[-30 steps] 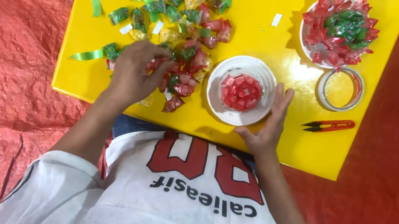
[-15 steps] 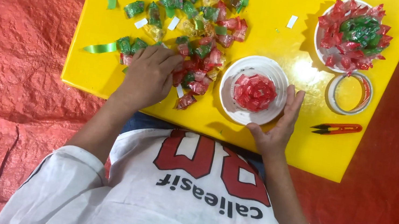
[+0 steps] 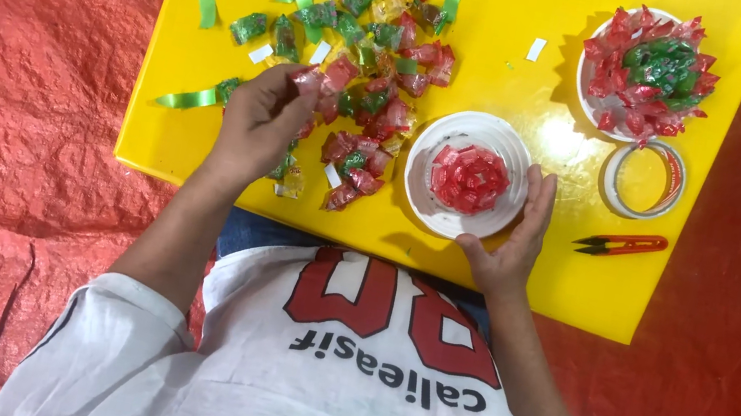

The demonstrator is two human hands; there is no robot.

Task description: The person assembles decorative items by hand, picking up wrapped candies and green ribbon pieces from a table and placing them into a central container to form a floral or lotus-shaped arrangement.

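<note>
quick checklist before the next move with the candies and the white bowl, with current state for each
1. Left hand has a red candy pinched at its fingers: ok.
2. Right hand steadies the white bowl by its rim: ok.
3. Bowl sits flat on the yellow table and inside its near edge: ok.
4. Bowl holds only red candies with room left: ok.
5. Loose pile of red and green candies lies beside the left hand: ok.
6. Red snips and tape roll lie apart from both hands: ok.
</note>
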